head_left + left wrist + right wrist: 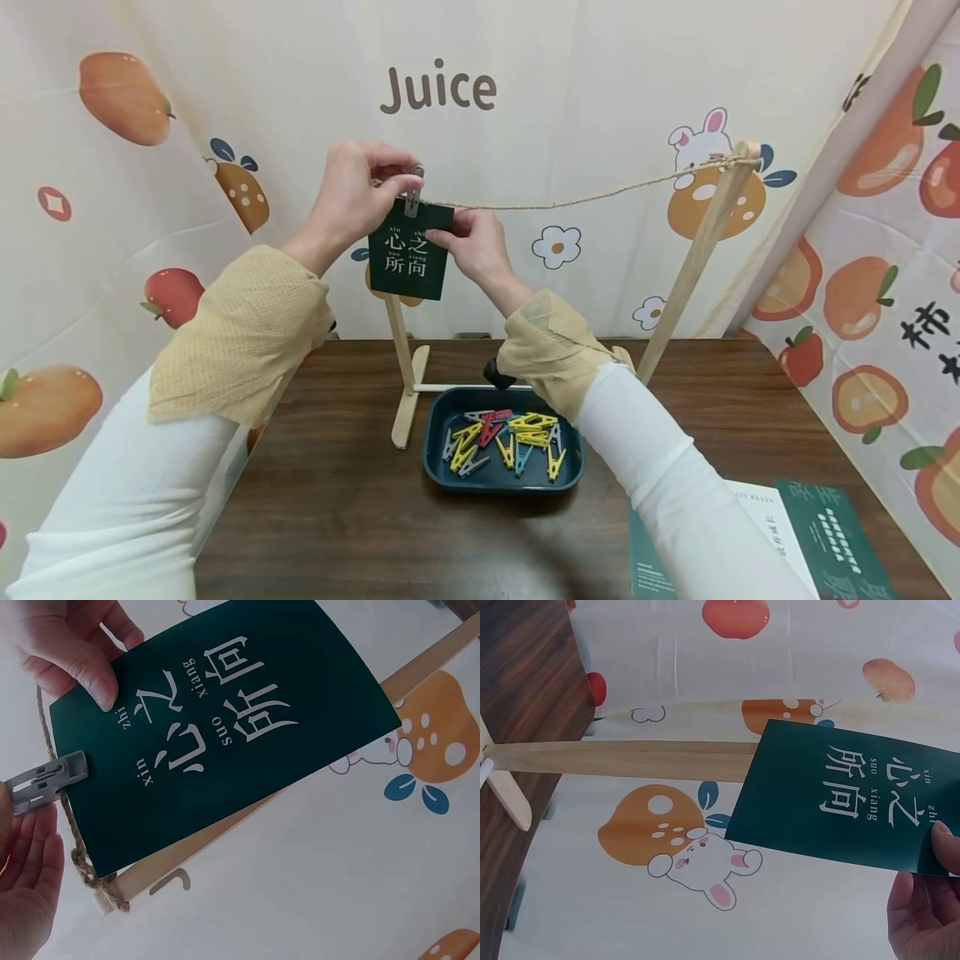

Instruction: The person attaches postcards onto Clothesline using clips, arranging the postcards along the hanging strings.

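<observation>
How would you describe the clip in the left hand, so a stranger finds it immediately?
Find the wooden stand, then the rope at its top, then the dark green card near the rope's left end. The grey clip on that card's top edge is the only one visible outside the tray.

The head view is bright and evenly lit, both wrist views dimmer.

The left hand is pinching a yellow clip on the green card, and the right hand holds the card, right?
Almost! The clip is grey, not yellow: see the left wrist view. The left hand does pinch it on the green card, and the right hand holds the card.
</observation>
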Action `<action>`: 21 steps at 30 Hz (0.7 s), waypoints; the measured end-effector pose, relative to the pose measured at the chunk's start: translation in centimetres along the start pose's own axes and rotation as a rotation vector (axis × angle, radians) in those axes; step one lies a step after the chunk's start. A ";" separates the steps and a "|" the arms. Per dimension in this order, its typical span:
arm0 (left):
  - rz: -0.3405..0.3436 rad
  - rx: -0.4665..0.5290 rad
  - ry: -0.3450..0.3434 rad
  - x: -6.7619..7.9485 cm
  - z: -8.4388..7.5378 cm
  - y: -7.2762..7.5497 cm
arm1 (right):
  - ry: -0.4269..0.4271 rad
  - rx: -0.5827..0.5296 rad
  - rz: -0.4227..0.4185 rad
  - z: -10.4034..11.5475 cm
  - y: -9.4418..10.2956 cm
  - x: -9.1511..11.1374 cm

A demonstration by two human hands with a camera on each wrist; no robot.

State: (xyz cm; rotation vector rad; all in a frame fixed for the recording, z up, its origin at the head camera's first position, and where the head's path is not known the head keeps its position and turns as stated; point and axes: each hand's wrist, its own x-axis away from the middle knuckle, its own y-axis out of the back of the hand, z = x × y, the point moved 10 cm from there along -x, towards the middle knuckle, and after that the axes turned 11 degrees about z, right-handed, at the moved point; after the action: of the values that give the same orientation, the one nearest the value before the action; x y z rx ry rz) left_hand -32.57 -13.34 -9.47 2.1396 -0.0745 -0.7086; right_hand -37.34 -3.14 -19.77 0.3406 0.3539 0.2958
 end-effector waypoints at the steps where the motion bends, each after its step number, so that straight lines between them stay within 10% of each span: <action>1: 0.001 0.000 -0.001 0.0 0.0 0.0 | 0.003 0.003 -0.001 0.0 0.0 0.0; 21: 0.086 0.028 0.025 0.0 0.9 -1.1 | 0.008 0.033 0.016 -0.1 -0.1 0.3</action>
State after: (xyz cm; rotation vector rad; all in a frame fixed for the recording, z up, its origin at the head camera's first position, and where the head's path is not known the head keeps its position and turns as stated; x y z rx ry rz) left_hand -33.21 -13.28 -10.69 2.1577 -0.1625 -0.6338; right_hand -37.06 -3.09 -19.96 0.3750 0.3640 0.3076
